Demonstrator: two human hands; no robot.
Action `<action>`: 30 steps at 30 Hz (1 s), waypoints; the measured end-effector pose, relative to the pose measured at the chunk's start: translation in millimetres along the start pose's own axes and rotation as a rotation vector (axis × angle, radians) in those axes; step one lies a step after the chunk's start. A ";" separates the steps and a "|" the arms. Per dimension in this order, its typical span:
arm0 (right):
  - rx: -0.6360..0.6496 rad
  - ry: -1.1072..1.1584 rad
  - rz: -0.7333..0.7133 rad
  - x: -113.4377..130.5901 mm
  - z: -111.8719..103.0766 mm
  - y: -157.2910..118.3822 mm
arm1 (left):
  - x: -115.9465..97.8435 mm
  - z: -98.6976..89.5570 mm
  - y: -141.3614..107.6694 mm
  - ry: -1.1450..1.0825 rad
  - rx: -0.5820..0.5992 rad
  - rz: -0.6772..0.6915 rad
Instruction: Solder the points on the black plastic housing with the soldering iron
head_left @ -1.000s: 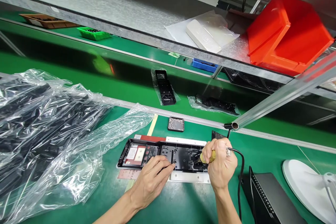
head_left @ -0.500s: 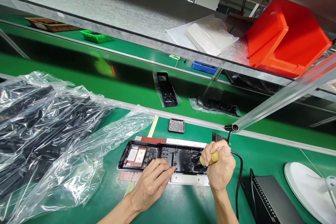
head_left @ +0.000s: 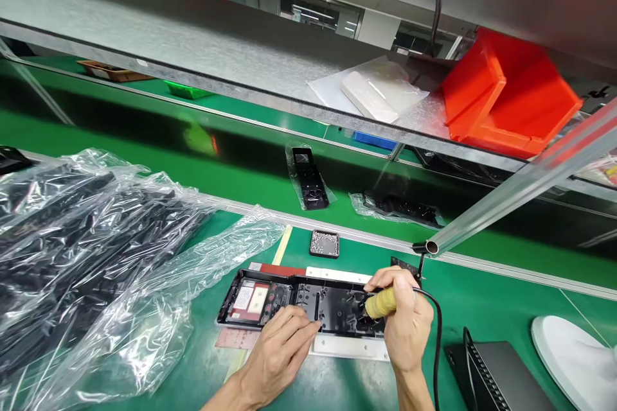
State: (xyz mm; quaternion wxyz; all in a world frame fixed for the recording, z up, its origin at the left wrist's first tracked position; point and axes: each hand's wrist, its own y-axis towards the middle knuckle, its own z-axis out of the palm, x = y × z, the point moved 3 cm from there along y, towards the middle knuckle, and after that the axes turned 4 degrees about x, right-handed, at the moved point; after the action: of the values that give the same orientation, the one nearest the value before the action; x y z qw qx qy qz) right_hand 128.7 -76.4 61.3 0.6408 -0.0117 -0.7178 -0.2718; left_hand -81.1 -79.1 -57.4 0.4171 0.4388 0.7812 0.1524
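A long black plastic housing (head_left: 289,298) lies open-side up in a white fixture (head_left: 351,348) on the green bench. My left hand (head_left: 279,353) rests on its near edge, fingertips pressing the middle of the housing. My right hand (head_left: 402,324) grips a corded tool with a yellow handle (head_left: 380,303), its tip down inside the right part of the housing. The black cord (head_left: 436,334) runs off past my wrist.
A small black tray of screws (head_left: 324,243) sits just behind the housing. Clear bags of black parts (head_left: 87,250) fill the left. Bagged black parts (head_left: 308,176) lie on the conveyor. A black box (head_left: 496,376) and white base (head_left: 573,359) stand right; red bin (head_left: 506,96) overhead.
My view has tilted upward, so everything sits lower in the frame. Both hands stay on the housing, and the tool's handle has turned slightly so more of it shows.
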 end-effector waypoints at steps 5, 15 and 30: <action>0.006 0.077 0.012 -2.2 -1.7 -2.1 | 0.0 -0.4 0.8 -0.013 -0.004 -0.004; -0.051 0.232 0.018 0.4 10.2 -4.1 | -5.2 -8.3 8.9 -0.033 -0.028 -0.048; -0.079 0.193 0.000 -1.1 15.8 -5.1 | 128.8 -13.7 144.6 0.271 0.380 -0.400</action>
State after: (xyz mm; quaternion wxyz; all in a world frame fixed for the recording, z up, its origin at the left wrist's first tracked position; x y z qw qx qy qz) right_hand 112.6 -74.0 57.9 0.7061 -0.0107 -0.6414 -0.2999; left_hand -45.5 109.5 -28.4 0.2416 0.3219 0.9151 -0.0244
